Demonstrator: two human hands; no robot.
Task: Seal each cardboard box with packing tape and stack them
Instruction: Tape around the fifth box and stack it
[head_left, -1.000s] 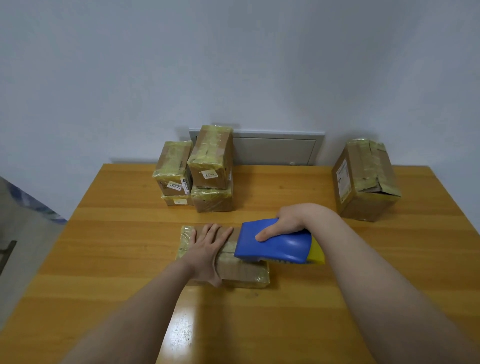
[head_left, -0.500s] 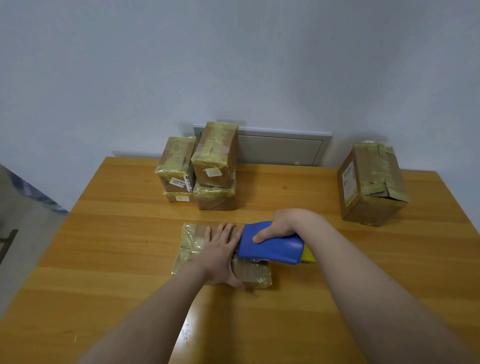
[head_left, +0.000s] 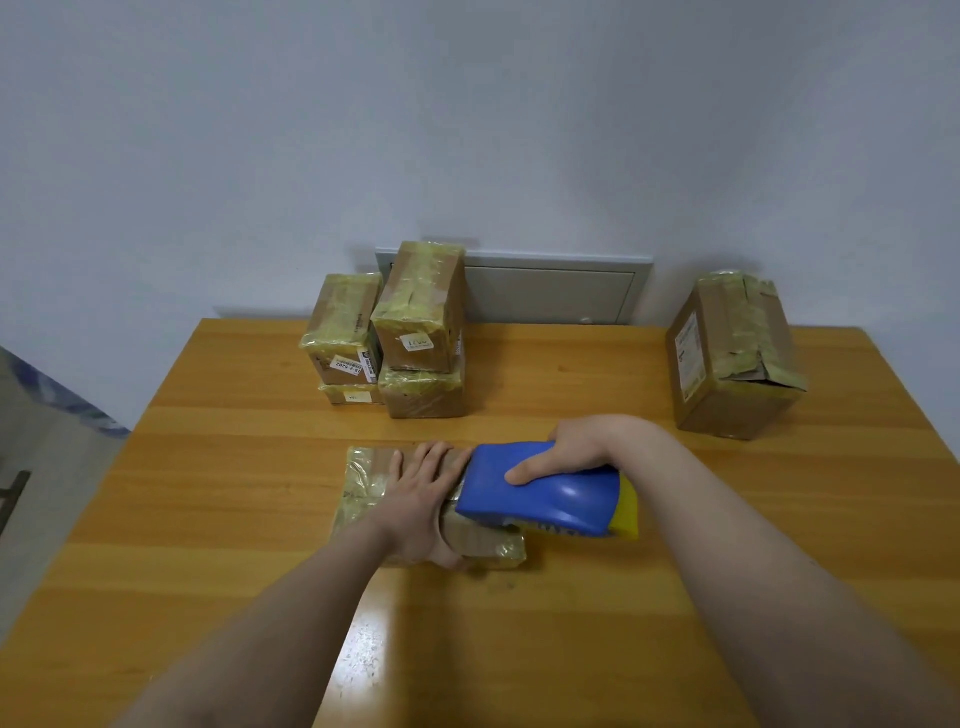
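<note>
Flat box (head_left: 363, 483) partly under dispenser (head_left: 540, 493)

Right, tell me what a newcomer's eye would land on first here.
The bright blue and yellow tape dispenser in the middle of the table comes first, gripped by the right hand over a flat box that the left hand presses down. Behind, four taped boxes stand stacked at the far edge, and a larger box with a torn flap sits alone at far right.
</note>
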